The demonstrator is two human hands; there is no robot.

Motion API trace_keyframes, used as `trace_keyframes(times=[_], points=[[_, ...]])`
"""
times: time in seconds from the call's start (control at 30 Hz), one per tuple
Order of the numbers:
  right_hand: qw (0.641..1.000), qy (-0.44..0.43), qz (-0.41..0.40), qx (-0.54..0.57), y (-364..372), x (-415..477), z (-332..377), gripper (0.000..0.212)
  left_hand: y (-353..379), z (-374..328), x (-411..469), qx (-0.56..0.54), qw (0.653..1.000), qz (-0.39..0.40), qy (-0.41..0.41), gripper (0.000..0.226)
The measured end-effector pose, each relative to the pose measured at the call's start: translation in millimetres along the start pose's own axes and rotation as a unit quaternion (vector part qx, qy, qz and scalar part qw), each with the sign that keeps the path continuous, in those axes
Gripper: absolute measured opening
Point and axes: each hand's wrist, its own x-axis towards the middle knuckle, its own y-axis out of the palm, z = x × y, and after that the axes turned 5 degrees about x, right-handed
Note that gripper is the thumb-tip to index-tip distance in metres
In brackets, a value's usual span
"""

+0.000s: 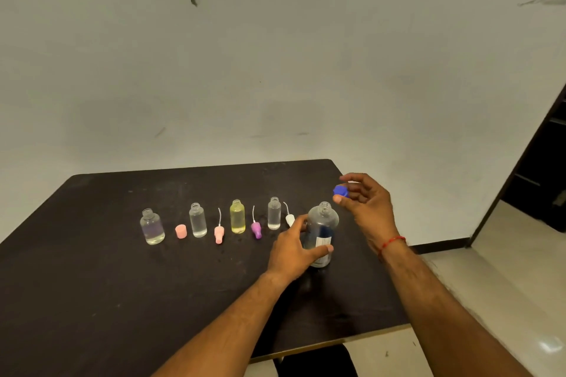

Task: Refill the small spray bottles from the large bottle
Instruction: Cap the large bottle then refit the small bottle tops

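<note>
On the dark table by a pale wall, the left hand grips the large clear uncapped bottle, upright at the right end of the small open bottles' row; the right hand pinches its small blue cap above.

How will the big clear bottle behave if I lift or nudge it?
Probably light: the large bottle looks like clear plastic, liquid level unclear. Its neck is open, blue cap in the right hand, so tilting could spill. Tall, so a high push may tip it.
</note>
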Motion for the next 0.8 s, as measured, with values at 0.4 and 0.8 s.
trace_keyframes(times=[0.4,0.8], points=[[0.990,-0.023,0.075,-0.118,8,-1,-18,0.028,-2,-3,-1,0.016,1.000,0.010,0.001,0.079],[0.872,-0.044,0.130,-0.470,19,15,7,0.040,3,-5,-2,0.029,0.999,0.021,-0.007,0.078]])
